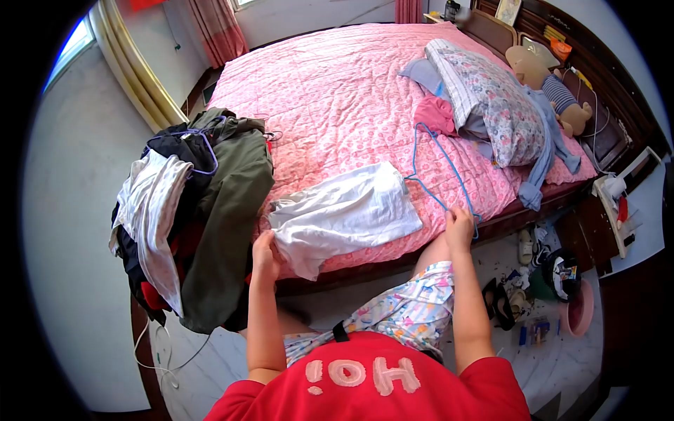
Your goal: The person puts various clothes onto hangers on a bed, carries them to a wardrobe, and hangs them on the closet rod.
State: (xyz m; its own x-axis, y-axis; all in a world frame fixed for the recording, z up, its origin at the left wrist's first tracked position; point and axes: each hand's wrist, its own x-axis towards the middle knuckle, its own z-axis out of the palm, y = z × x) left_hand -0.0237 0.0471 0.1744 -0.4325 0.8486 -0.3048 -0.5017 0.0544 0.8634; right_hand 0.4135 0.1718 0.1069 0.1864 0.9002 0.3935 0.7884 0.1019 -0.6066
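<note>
A white garment (pixel 347 214), perhaps a shirt, lies spread and wrinkled along the near edge of the pink quilt. My left hand (pixel 265 254) pinches its left end. In my right hand (pixel 460 229) is a blue clothes hanger (pixel 449 163), gripped near one end; its frame rests on the quilt and reaches the garment's right end. To the left of my left hand, a heap of clothes includes a dark green garment (pixel 235 182), a white patterned top (pixel 151 203) and a purple hanger (pixel 204 149).
The bed with its pink quilt (pixel 316 91) fills the middle. A flowered pillow (pixel 502 112), a pink cloth (pixel 435 114) and a stuffed toy (pixel 562 98) lie at the right. Black shoes (pixel 497 303), a bin (pixel 562 274) and a pink basin (pixel 579 309) stand on the floor.
</note>
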